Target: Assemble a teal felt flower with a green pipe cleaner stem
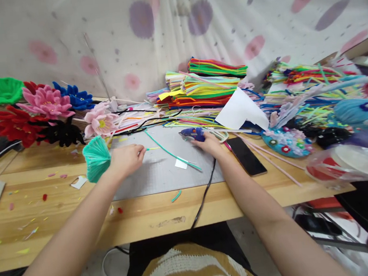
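Observation:
Low over the grey mat (pixel 162 179), my left hand (pixel 129 158) is closed in a pinch. A teal fan-shaped pipe-cleaner leaf (pixel 97 159) sticks out on its left side, and a thin teal and yellow stem end (pixel 152 148) shows past the fingertips. My right hand (pixel 211 144) is closed around a blue glue gun (pixel 192 134), whose nozzle points left. Between the hands, a loose teal pipe cleaner (pixel 168 150) lies slantwise across the mat and a small white paper piece (pixel 181 163).
Pipe-cleaner flowers (pixel 45 103) stand at the left, with stacked pipe cleaners (pixel 208 83) at the back. A phone (pixel 247 156) lies right of the mat. A black cord (pixel 205 192) hangs over the table's front edge. Scraps (pixel 45 197) dot the wood at left. Plastic-wrapped items (pixel 352 163) crowd the right.

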`<state>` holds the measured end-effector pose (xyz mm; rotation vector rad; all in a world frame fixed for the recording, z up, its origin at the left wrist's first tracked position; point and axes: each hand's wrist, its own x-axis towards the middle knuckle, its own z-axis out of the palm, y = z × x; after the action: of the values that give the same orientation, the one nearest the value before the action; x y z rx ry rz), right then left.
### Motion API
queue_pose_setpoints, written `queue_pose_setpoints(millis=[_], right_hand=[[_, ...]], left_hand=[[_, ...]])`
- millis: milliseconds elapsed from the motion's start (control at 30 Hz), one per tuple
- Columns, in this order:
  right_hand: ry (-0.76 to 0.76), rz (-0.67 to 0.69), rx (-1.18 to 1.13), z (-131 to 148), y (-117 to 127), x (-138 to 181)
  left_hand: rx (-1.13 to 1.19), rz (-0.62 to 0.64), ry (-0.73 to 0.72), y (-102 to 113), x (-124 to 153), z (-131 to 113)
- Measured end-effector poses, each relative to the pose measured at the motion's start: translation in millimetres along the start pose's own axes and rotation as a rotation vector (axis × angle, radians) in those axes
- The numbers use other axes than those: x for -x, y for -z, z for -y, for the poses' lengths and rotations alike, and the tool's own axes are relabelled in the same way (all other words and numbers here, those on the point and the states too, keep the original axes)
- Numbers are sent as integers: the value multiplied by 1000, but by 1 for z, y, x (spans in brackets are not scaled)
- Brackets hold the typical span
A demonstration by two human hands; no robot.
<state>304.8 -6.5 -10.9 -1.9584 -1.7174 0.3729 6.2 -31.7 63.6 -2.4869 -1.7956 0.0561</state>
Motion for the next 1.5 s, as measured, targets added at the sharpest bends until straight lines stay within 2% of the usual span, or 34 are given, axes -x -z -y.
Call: queue_pose_setpoints(millis=[67,167,267,333,400,467,667,833,1067,1300,1500], right_hand=[[-86,-39,-156,4,-8,-1],[-160,-59,-466,12,-4,5],[-74,141,-756,25,6,16],[15,306,-817,33,10,24],[56,416,-782,40,9,31],[77,468,-709,45,6,35],[153,409,-556,53,3,39],[159,392,-492,54,3,41],[184,411,-529,51,0,41],[195,446,-508,51,-1,40],[205,452,-520,51,-1,41]], left_hand=[[-3,7,44,-1,1,-5],[-17,-1,117,-4,2,-11],[-30,-28,95,-8,2,-17],[-35,-56,78,-11,2,-20],[-32,-98,71,-12,3,-22],[-21,-135,60,-14,3,-22],[-13,-171,-24,-16,6,-21],[-16,-138,-21,-17,7,-22],[-38,-47,-47,-16,5,-20],[-93,125,-93,-6,-6,-17],[-118,146,-79,-2,-11,-15]])
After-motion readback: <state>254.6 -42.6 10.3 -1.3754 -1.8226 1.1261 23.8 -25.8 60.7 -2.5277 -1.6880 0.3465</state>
